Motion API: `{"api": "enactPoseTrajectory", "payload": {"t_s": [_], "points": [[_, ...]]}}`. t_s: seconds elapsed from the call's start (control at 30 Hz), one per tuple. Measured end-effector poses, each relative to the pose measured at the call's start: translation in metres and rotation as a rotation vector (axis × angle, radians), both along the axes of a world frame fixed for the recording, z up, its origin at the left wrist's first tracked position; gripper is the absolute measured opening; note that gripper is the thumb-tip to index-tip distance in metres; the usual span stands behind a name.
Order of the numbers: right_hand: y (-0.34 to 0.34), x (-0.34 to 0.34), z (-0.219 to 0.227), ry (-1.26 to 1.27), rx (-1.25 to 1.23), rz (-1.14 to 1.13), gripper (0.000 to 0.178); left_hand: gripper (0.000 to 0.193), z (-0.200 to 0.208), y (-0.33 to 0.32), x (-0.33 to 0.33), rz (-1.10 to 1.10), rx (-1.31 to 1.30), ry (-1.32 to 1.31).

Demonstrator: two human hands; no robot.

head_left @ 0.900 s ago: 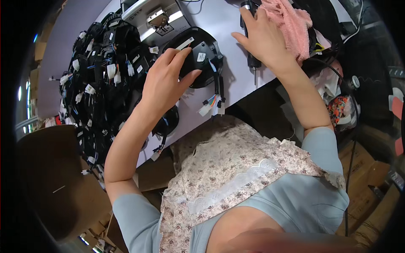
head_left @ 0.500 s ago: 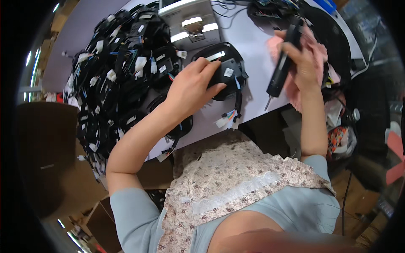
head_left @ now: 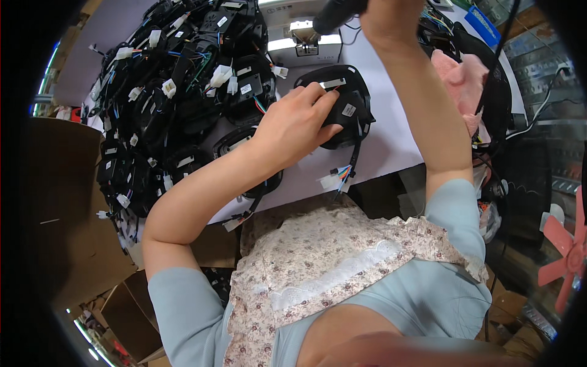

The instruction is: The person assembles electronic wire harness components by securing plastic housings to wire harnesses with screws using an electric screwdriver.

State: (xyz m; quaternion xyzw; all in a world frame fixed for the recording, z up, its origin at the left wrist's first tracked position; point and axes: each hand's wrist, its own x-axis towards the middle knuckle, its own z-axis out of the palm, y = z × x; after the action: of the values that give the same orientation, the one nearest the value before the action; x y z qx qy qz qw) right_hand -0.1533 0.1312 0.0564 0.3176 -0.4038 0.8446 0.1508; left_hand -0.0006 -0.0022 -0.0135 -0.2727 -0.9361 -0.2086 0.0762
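My left hand [head_left: 298, 121] grips a rounded black plastic housing [head_left: 350, 125], thumb and fingers over its upper face. A small white label shows on it, and a wire bundle with white connectors [head_left: 333, 179] hangs from its near edge. At the top edge of the view my right hand [head_left: 391, 21], partly cut off, is closed around a black electric screwdriver [head_left: 338, 16]. The front end of the screwdriver is at the metal outlet of a light grey box-shaped device [head_left: 330, 49], likely a screw feeder. I cannot make out the tip.
Many similar black housings with wires and white connectors [head_left: 177, 92] are heaped on the left of the white table [head_left: 391, 137]. A pink cloth [head_left: 463, 79] lies on the right beside black parts. A blue tray [head_left: 483, 25] sits far right, and a pink fan [head_left: 568, 254] beyond the table.
My right hand has swung the screwdriver from above the pink cloth up and left to the grey device. My left hand stays on the black housing.
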Motion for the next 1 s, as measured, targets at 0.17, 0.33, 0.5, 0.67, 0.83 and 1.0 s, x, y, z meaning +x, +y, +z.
{"api": "enactPoseTrajectory", "payload": {"t_s": [0.17,0.33,0.5,0.67,0.83,1.0], "points": [[-0.015,-0.010,-0.010,0.002,0.075,-0.016,0.011,0.055,-0.001,0.000,0.000,0.007,-0.007,-0.001],[-0.008,-0.014,-0.007,0.179,0.434,0.283,0.015,0.055,-0.001,-0.002,0.001,0.011,-0.007,-0.023],[-0.028,0.019,-0.004,0.327,0.531,0.027,0.023,0.055,-0.002,0.001,0.000,0.006,-0.048,0.014],[-0.039,0.024,-0.009,0.002,0.198,0.022,0.027,0.053,0.006,0.001,0.002,0.023,-0.022,-0.011],[-0.034,0.022,-0.004,0.359,0.462,0.094,0.023,0.054,0.004,-0.003,-0.001,0.001,-0.044,-0.010],[-0.026,0.012,-0.005,0.080,0.220,0.207,0.016,0.053,0.004,-0.001,0.002,-0.001,0.018,-0.008]]}}
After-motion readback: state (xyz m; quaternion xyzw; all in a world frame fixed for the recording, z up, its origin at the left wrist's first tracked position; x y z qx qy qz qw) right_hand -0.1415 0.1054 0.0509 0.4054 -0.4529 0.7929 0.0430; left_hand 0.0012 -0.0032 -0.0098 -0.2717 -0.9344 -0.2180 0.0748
